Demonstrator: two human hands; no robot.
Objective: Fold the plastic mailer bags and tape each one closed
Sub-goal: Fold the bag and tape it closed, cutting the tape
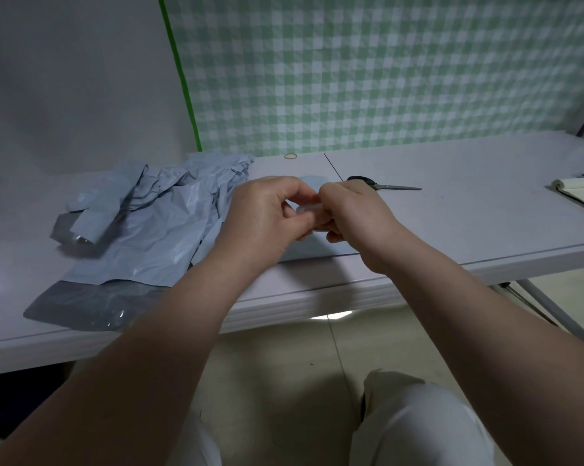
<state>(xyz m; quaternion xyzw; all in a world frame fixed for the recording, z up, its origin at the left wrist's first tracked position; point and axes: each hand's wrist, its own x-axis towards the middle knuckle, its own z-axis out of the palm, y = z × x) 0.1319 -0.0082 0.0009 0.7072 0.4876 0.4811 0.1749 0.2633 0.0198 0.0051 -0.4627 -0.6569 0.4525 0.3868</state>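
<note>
White bench (452, 210) runs across the view, with a loose heap of grey-blue mailer bags (156, 230) spread over its left half, some showing the dark inner side. One folded mailer (317, 247) lies flat near the front edge, right under the hands and partly hidden by them. It's the bag being worked on and not visibly taped yet. Left grip (270, 213) and right grip (351, 213) meet above it, fingers of both curled in and pinching a small clear tape roll (309, 208) between them; roll is mostly covered, so can't tell if an end is lifted. Step in hand looks like finding and peeling the tape end. To do it well: steady the roll in the left grip, pick the edge with a right nail, pull out a strip long enough to bridge the fold, keep it taut so it doesn't curl back on itself, then flatten the fold before pressing the strip down across the seam. Scissors (381, 186) lie just beyond the right grip, near enough to cut with. Notebook (579, 193) sits at far right edge, rubber band (290, 156) by the back wall
</note>
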